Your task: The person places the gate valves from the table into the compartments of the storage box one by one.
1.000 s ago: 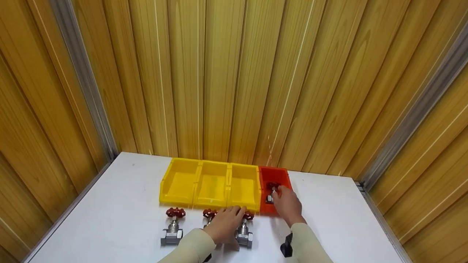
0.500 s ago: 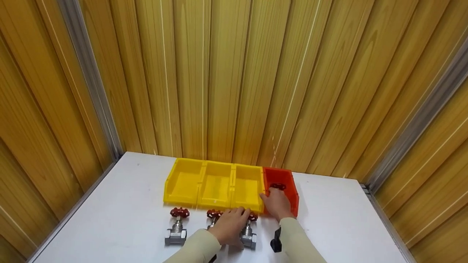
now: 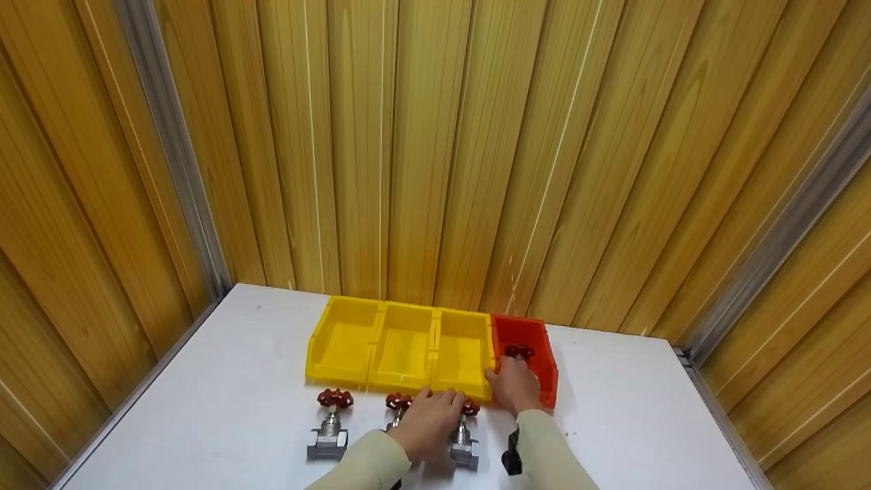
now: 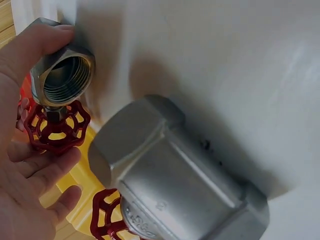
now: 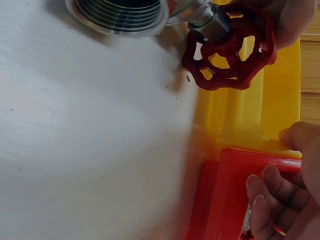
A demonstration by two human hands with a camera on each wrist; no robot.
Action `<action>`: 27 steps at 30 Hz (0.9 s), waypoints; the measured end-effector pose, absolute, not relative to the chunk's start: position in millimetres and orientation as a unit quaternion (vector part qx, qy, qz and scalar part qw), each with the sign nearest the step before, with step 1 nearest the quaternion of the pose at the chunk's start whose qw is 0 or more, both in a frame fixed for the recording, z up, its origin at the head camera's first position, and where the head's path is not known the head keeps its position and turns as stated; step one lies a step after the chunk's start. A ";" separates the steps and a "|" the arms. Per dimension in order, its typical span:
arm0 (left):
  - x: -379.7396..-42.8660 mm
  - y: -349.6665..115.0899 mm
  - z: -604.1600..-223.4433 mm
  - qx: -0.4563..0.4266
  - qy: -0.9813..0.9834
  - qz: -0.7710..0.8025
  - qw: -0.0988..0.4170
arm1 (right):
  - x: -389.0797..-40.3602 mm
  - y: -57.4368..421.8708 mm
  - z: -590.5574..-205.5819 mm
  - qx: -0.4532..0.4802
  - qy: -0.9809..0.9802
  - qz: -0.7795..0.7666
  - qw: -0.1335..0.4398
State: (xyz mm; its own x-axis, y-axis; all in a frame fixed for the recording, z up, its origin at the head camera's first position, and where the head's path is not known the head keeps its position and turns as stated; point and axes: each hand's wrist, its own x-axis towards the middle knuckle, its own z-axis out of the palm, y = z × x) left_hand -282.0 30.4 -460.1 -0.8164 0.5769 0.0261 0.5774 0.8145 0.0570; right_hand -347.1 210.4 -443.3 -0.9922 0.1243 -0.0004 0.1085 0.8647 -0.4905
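My left hand [image 3: 429, 425] grips the right-hand gate valve [image 3: 465, 449] of the row on the table. In the left wrist view the thumb lies on the valve's threaded steel body [image 4: 40, 75], with fingers beside its red handwheel [image 4: 57, 127]. My right hand [image 3: 515, 386] reaches over the front of the red storage bin [image 3: 554, 388]. Its thumb [image 5: 292, 137] lies on the yellow side and its curled fingers [image 5: 265, 192] inside the red bin, pinching the adjoining walls. Another gate valve [image 3: 519, 352] stands in the red bin, mostly hidden by that hand.
Three yellow bins [image 3: 340, 374] adjoin the red one on its left. In front stand two more gate valves, one at the left [image 3: 330, 442] and a middle valve [image 3: 398, 401] partly behind my left hand. Wood-patterned panels [image 3: 435, 150] rise behind the white table [image 3: 224, 408].
My right hand has let go of the valve in the red bin and shifted left onto the bin's side wall. The left hand keeps its grip. The head view has shifted slightly.
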 end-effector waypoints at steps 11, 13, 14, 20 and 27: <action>-283.7 25.3 -454.6 -0.308 -0.950 -0.032 0.051 | -346.2 209.9 -442.8 -0.054 -0.969 0.242 -0.002; -286.4 24.7 -449.4 -0.302 -0.951 -0.034 0.058 | -346.1 210.6 -441.7 -0.051 -0.969 0.241 -0.002; -287.7 24.4 -447.2 -0.301 -0.951 -0.036 0.061 | -345.9 211.1 -441.4 -0.051 -0.970 0.238 -0.003; -294.2 23.0 -434.4 -0.289 -0.954 -0.062 0.053 | -343.2 212.4 -442.7 -0.051 -0.970 0.238 -0.011; -303.5 20.2 -425.9 -0.281 -0.954 -0.073 0.074 | -339.3 209.5 -441.3 -0.049 -0.968 0.243 -0.022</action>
